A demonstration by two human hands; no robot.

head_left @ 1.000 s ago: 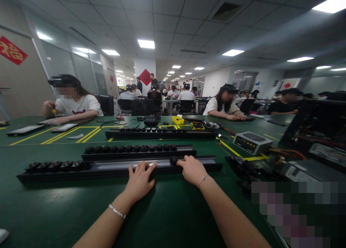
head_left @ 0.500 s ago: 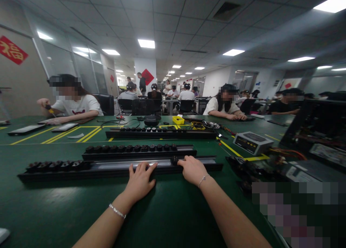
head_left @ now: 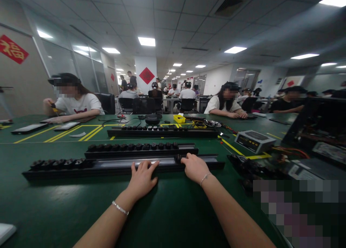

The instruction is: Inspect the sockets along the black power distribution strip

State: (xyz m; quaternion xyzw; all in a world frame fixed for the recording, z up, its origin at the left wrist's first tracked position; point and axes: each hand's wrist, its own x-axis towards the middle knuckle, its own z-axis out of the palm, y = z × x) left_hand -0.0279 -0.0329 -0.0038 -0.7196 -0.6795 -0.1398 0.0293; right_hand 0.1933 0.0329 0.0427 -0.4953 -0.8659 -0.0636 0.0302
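A long black rail (head_left: 113,171) with a pale, shiny channel lies across the green table in front of me. Several small black modules (head_left: 58,164) sit in a row at its left end. My left hand (head_left: 142,178) rests on the rail's near edge, fingers spread and holding nothing. Toward the right of the same channel stands a single black module (head_left: 178,158), pinched between the thumb and fingers of my right hand (head_left: 196,168). The fingertips partly cover this module. Just behind lies a shorter black rail (head_left: 142,153), mostly filled with similar modules.
A third loaded rail (head_left: 162,133) lies farther back, near a yellow box (head_left: 179,118). To the right are a grey power supply (head_left: 254,140), cables and an open computer case (head_left: 319,132). Co-workers sit across the table; one person (head_left: 78,100) holds a screwdriver.
My view has shifted slightly, so the table things appear a little farther right. Both hands keep nearly the same pose, the right one still at the single module.
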